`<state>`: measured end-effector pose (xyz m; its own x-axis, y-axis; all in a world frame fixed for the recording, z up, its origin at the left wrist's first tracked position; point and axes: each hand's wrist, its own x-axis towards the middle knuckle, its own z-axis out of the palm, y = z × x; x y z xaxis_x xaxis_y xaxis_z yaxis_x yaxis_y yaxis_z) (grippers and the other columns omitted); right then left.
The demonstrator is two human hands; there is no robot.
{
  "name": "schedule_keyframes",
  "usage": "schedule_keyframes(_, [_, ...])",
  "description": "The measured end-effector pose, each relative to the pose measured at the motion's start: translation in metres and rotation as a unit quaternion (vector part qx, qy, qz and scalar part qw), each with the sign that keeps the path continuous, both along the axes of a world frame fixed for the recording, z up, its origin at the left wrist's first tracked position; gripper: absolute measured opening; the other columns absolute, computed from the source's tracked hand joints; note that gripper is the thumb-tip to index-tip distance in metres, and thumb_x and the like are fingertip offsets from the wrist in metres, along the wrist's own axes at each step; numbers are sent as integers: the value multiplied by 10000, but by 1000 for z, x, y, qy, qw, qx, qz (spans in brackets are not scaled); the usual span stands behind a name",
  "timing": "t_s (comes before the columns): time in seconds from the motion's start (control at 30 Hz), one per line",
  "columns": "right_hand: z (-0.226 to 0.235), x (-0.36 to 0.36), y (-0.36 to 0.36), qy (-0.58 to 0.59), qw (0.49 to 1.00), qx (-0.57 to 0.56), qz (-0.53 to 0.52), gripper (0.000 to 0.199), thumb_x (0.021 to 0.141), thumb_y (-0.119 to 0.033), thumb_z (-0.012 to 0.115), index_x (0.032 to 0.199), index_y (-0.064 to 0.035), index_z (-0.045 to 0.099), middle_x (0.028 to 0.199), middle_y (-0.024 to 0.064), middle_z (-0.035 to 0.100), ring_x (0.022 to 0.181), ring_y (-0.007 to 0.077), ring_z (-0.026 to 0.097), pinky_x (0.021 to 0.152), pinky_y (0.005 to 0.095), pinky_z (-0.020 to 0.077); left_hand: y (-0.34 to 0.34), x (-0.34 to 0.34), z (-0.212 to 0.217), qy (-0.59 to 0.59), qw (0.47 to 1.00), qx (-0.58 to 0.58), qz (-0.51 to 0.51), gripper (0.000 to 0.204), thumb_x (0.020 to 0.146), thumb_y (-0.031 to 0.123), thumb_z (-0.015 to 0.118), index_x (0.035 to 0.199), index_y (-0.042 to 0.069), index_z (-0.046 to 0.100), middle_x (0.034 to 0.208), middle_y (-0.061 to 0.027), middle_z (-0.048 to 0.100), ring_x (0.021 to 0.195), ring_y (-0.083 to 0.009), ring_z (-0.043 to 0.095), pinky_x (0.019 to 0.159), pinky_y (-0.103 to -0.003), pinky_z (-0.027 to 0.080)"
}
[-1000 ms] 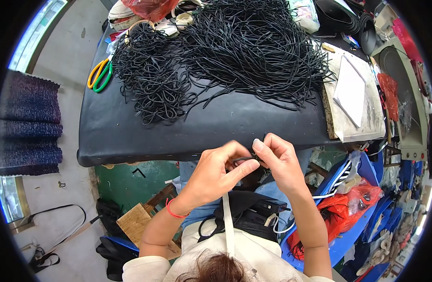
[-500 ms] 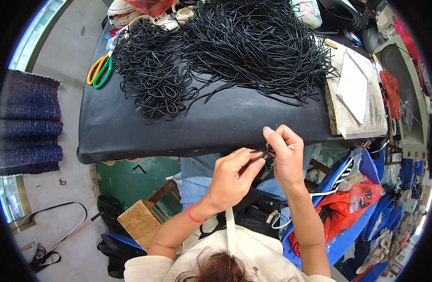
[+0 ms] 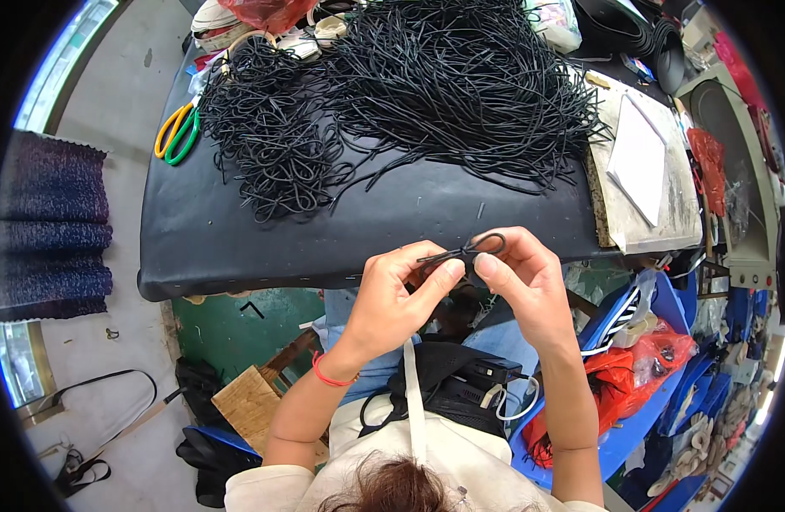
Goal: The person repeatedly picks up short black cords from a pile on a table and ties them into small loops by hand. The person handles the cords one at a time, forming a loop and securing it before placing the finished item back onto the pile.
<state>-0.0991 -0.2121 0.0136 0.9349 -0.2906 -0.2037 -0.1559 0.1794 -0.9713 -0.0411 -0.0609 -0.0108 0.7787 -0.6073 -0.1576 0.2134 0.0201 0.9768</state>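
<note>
Between my two hands, over the table's near edge, is a thin black cord tied into a small bow with loops. My left hand pinches the loop and ends on its left side. On the other side my right hand grips the bow near its right loop, which stands up by the fingers. A large heap of straight black cords lies at the far middle of the black table. To its left sits a smaller pile of looped black cords.
Scissors with yellow and green handles lie at the table's left. At the right, a worn board carries a white sheet. A blue bin holding red plastic bags stands right of my legs. A wooden stool is lower left.
My hands have turned so that the cord now shows as a bow with an open loop on the right. My left hand has moved slightly left and my right hand has opened out somewhat.
</note>
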Motion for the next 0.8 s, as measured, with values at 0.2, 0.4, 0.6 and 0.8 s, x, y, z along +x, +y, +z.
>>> schedule_keyframes(0.2, [-1, -3, -5, -5, 999, -1, 47, 104, 839, -92, 622, 887, -4, 592, 756, -15, 569, 688, 30, 497, 607, 175, 400, -5, -3, 1, -27, 999, -22, 28, 172, 836, 149, 639, 894, -13, 623, 713, -7, 617, 620, -23, 516, 539, -183, 417])
schedule_keyframes(0.4, [4, -5, -1, -17, 998, -6, 68, 109, 839, -83, 619, 895, 8, 595, 770, -13, 575, 697, 32, 500, 609, 183, 406, -3, -4, 11, 55, 994, -66, 69, 167, 836, 142, 641, 906, -9, 633, 744, -28, 631, 642, -41, 539, 559, -189, 446])
schedule_keyframes(0.6, [9, -5, -5, -27, 994, -31, 96, 102, 846, -66, 605, 909, 14, 592, 776, -2, 568, 699, 37, 500, 618, 188, 409, 8, 7, 18, 59, 997, -35, -26, 145, 834, 104, 638, 914, -15, 618, 746, -36, 620, 663, -61, 563, 581, -190, 466])
schedule_keyframes(0.8, [4, -10, 3, -42, 995, -56, 71, 109, 858, -29, 566, 948, 31, 574, 846, 27, 563, 770, 59, 507, 669, 199, 415, -2, -8, 19, 54, 996, -1, 75, 174, 849, 165, 628, 869, -7, 629, 684, -4, 604, 611, -33, 512, 532, -181, 422])
